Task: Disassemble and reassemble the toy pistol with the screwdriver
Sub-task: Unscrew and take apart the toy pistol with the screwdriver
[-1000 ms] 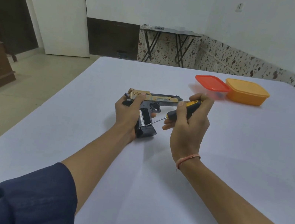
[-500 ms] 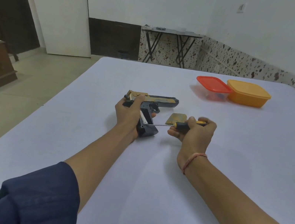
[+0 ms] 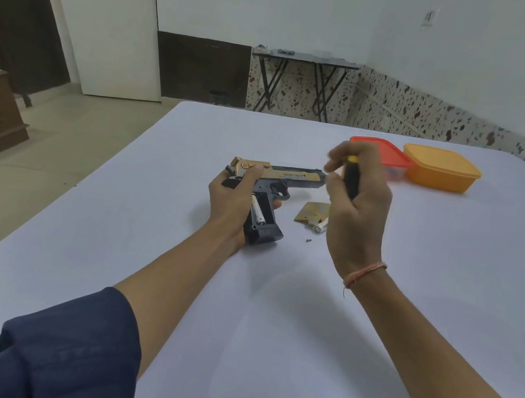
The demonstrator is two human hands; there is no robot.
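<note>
the toy pistol (image 3: 292,180) lies on its side on the white table (image 3: 268,321). the left hand (image 3: 229,203) wraps its fingers round the open grip, where a battery (image 3: 258,211) shows inside. the right hand (image 3: 354,221), held up and blurred, clutches the screwdriver (image 3: 351,179) and partly hides the red-lidded box (image 3: 395,154). a gold cover (image 3: 313,211), a loose battery (image 3: 322,226) and a tiny screw (image 3: 308,240) lie just beside the pistol, with an orange box (image 3: 440,167) beyond.
</note>
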